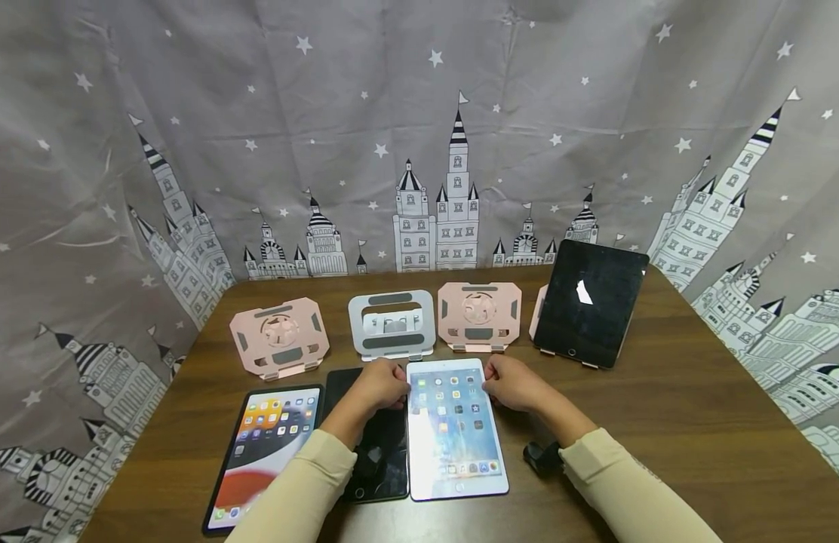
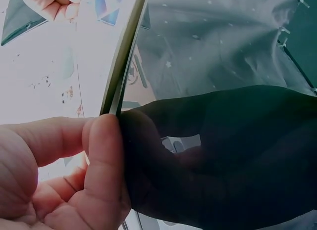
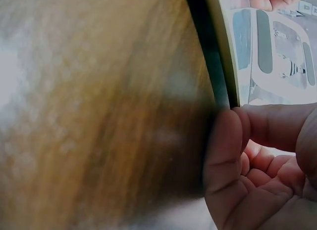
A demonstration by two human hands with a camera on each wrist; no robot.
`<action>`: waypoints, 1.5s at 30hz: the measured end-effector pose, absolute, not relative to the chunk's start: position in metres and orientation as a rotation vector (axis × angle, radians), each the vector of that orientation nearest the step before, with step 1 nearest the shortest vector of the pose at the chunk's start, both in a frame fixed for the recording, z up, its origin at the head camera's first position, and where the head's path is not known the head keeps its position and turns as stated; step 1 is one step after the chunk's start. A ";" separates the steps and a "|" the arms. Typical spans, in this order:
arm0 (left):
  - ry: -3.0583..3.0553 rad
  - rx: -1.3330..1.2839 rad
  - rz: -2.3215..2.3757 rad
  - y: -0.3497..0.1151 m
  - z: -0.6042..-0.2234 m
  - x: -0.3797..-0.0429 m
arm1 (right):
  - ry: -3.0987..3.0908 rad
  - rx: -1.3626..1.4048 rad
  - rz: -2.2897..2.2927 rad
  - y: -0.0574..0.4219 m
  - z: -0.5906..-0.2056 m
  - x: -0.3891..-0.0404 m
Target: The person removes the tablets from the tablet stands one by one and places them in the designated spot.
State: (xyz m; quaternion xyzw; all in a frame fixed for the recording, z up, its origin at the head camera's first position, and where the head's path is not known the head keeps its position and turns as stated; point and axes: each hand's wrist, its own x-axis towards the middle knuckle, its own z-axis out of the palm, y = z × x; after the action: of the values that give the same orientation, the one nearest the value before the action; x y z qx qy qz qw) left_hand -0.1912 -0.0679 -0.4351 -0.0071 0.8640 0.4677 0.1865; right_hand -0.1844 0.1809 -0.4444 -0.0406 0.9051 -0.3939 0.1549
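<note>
A white tablet [image 1: 453,437] with a lit screen of app icons lies near the front of the table, screen up. My left hand [image 1: 382,383] pinches its left edge near the top between thumb and fingers. Opposite, my right hand [image 1: 517,383] pinches the right edge. Both wrist views show the tablet's thin edge [image 2: 121,57] caught at the fingertips. A black tablet [image 1: 385,475] with a dark screen lies just left, partly under my left arm. Beyond the white tablet stand a grey stand [image 1: 392,350] and a pink stand [image 1: 479,317].
Far left is another pink stand [image 1: 280,335]. In front of it lies a lit tablet [image 1: 277,460] with a dark frame, partly covered by my left sleeve. At the right, a dark tablet [image 1: 589,305] leans on a pink stand [image 1: 537,313]. A patterned grey curtain [image 1: 419,136] hangs behind.
</note>
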 end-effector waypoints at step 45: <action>2.372 -0.042 1.296 -0.071 -0.430 -0.191 | 2.373 -0.160 -1.475 0.197 -0.449 -0.182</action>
State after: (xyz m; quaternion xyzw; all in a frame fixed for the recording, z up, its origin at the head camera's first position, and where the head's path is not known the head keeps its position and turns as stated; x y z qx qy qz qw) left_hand -0.1907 -0.0711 -0.4302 -0.0152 0.8565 0.4680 0.2171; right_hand -0.1816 0.1970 -0.4494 -0.0563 0.8354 -0.5193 0.1708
